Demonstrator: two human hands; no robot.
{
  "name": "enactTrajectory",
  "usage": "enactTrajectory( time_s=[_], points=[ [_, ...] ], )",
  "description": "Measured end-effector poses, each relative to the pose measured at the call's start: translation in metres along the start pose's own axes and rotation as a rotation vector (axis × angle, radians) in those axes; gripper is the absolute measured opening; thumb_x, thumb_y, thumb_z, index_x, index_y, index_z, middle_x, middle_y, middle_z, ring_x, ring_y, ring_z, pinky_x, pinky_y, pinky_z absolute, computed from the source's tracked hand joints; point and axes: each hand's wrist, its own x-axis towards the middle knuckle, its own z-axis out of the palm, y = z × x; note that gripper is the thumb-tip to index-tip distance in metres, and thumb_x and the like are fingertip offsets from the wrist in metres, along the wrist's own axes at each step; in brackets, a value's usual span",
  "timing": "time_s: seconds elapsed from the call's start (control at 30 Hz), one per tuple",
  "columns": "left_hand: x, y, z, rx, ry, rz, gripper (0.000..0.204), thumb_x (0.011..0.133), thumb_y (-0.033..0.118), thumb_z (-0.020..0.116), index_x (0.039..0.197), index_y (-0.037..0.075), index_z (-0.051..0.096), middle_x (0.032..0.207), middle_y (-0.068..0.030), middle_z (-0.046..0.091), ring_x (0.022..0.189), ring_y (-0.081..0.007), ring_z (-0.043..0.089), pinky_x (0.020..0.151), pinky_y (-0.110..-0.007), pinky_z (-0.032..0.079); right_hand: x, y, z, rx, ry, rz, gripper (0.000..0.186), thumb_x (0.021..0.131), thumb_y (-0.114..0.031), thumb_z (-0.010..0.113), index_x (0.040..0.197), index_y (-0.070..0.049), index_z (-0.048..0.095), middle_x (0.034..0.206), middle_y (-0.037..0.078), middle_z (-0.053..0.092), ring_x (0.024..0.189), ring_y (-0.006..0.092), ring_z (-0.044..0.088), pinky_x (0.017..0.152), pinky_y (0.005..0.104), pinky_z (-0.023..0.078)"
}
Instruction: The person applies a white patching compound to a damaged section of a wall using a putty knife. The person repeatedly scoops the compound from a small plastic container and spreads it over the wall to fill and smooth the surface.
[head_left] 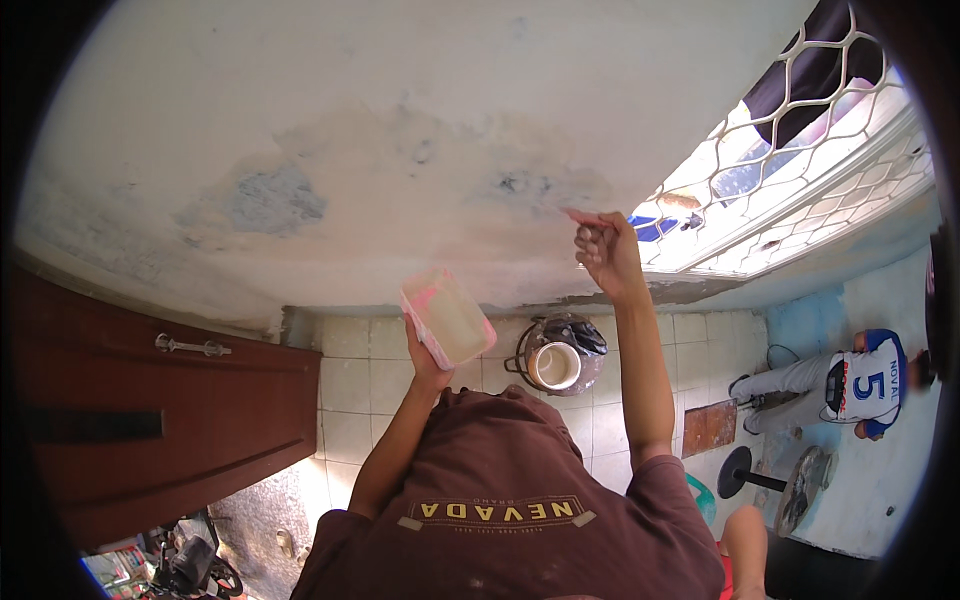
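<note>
Yellow lettering (497,513) on brown shirt (500,450); left hand (427,362) grips tub (450,320), right hand (608,252) pinches pink piece (577,215), seemingly.

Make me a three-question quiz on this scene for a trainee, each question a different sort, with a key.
1. Multiple choice. Which hand holds the pink-edged tub?
A) left
B) right
C) neither

2. True or false. In the picture, the brown door lies on the left and the latticed window on the right.

3. Fill in. The right hand is raised near the patchy, stained ____.

Key
1: A, the left hand
2: true
3: wall
</note>
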Motion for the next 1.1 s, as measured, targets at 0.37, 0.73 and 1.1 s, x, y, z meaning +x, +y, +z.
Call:
enactTrajectory(
  time_s=[0.37, 0.73, 1.1],
  points=[
    [-0.009, 0.013, -0.004, -0.003, -0.012, -0.056, 0.065, 0.102, 0.060, 0.031, 0.152, 0.018, 0.032, 0.150, -0.0047, 0.045, 0.137, -0.0268, 0.045, 0.112, -0.048, 0.039, -0.058, -0.098, 0.102, -0.040, -0.153, -0.535, 0.040, 0.096, -0.015, 0.039, 0.119, 0.012, 0.056, 0.080, 0.004, 0.049, 0.062, 0.0079, 0.038, 0.047, 0.0195, 0.033],
    [-0.015, 0.023, -0.012, 0.007, 0.019, -0.081, 0.066, 0.101, 0.063, 0.033, 0.149, 0.018, 0.038, 0.146, -0.0030, 0.049, 0.133, -0.0252, 0.048, 0.112, -0.047, 0.040, 0.058, -0.016, 0.006, 0.143, -0.047, -0.087, 0.046, 0.091, -0.016, 0.042, 0.123, 0.016, 0.051, 0.093, 0.015, 0.061, 0.072, 0.0146, 0.058, 0.055, 0.0234, 0.047],
    [-0.028, 0.012, -0.011, 0.002, 0.020, -0.128, 0.067, 0.100, 0.063, 0.035, 0.149, 0.018, 0.038, 0.146, -0.0042, 0.049, 0.133, -0.0262, 0.049, 0.111, -0.048, 0.041, -0.034, -0.065, 0.045, -0.045, -0.242, -0.408, 0.055, 0.106, -0.033, 0.027, 0.121, 0.011, 0.058, 0.099, 0.013, 0.069, 0.064, 0.0083, 0.050, 0.047, 0.0188, 0.036]
  ],
)
